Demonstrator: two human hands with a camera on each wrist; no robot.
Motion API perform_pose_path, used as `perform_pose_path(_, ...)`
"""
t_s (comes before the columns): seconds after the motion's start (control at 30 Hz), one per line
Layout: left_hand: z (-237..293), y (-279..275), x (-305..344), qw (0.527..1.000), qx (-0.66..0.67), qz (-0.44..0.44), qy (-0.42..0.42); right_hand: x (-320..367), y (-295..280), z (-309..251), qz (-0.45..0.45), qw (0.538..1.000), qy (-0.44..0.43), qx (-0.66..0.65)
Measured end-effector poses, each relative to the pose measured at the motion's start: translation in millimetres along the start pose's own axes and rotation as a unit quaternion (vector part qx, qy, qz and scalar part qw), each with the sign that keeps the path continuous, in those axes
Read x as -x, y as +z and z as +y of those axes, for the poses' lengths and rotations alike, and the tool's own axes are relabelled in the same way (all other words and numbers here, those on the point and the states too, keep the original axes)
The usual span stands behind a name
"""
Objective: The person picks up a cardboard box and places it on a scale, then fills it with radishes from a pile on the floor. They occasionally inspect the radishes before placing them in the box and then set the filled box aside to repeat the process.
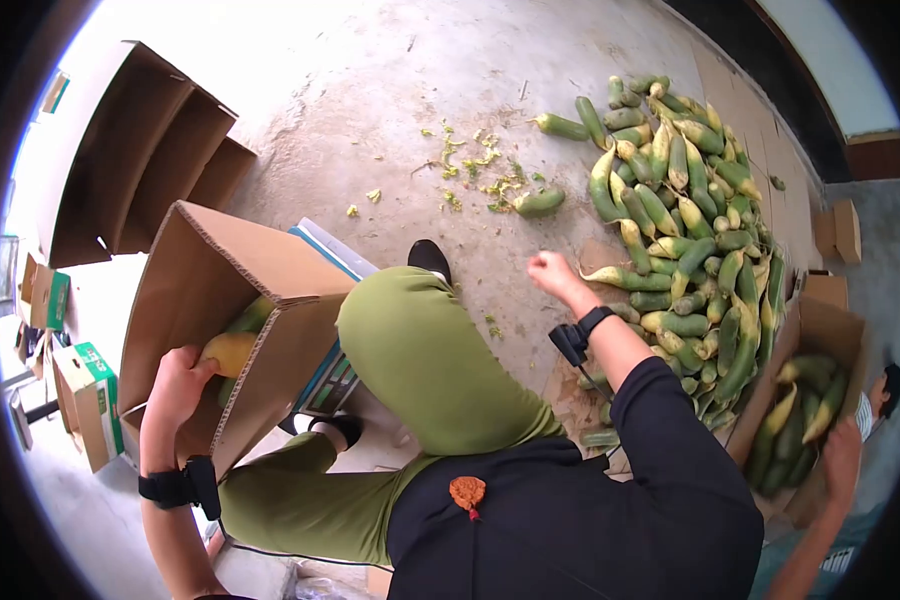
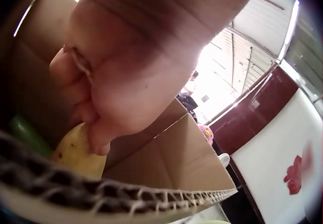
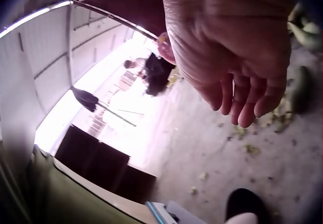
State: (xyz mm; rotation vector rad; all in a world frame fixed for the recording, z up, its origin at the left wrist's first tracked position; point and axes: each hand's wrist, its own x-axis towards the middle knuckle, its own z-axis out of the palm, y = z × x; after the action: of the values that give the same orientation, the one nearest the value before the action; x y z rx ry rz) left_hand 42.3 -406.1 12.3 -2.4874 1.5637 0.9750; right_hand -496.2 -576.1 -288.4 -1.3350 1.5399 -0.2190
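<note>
My left hand (image 1: 178, 385) is inside the open cardboard box (image 1: 295, 250) at the left, its thumb and fingers gripping the yellow end of a radish (image 1: 232, 352). The left wrist view shows the fingers curled on that yellow end (image 2: 83, 156), with a green radish (image 2: 29, 135) beside it in the box. Over the floor, left of the big radish pile (image 1: 685, 210), my right hand (image 1: 560, 277) holds nothing. In the right wrist view its fingers (image 3: 245, 100) hang loosely bent.
Trimmed leaf bits (image 1: 480, 155) and a lone radish (image 1: 540, 202) lie on the floor ahead. Empty cartons (image 1: 150, 150) stand at the far left. At the right, another person's hand (image 1: 842, 460) is beside a box of radishes (image 1: 860, 335).
</note>
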Motion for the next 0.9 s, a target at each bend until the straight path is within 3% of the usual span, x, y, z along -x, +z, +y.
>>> perform_pose_path(0.03, -2, 2, -7, 0.999, 0.042, -0.008, -0.015, 9, -2, 31, 0.016, 0.994, 0.023, 0.109)
perform_pose_path(0.1, 2, 2, -11, 0.996, 0.081, -0.023, -0.031, 23, 0, 89, 0.006, 0.988, 0.061, 0.143)
perform_pose_path(0.13, 9, -3, -7, 0.975, 0.177, -0.09, -0.095, 33, -2, 95, 0.007, 0.988, 0.066, 0.141)
perform_pose_path(0.17, 14, -5, -5, 0.937, 0.269, -0.155, -0.158, 43, -3, 101, -0.006, 0.985, 0.132, 0.114)
perform_pose_path(0.2, 11, -3, -2, 0.938, 0.266, -0.159, -0.158, 51, -3, 104, -0.019, 0.976, 0.2, 0.087)
perform_pose_path(0.33, 8, -8, 12, 0.961, 0.131, -0.2, -0.138, 70, 2, 103, -0.016, 0.969, 0.236, 0.069)
perform_pose_path(0.4, -4, -11, 27, 0.985, 0.164, -0.053, -0.023, 74, 8, 99, -0.02, 0.973, 0.226, 0.047)
perform_pose_path(0.47, 14, -17, 45, 0.981, 0.193, -0.021, -0.031, 73, 15, 97, -0.02, 0.976, 0.214, 0.025)
perform_pose_path(0.57, 20, -14, 71, 0.964, 0.227, 0.134, 0.025, 74, 20, 101, -0.007, 0.981, 0.194, 0.0)
perform_pose_path(0.8, 12, 22, 114, 0.941, 0.155, 0.298, 0.024, 72, 19, 128, -0.002, 0.984, 0.168, 0.063)
perform_pose_path(0.9, 11, 41, 123, 0.909, 0.178, 0.377, 0.001, 67, 9, 131, 0.026, 0.981, 0.176, 0.079)
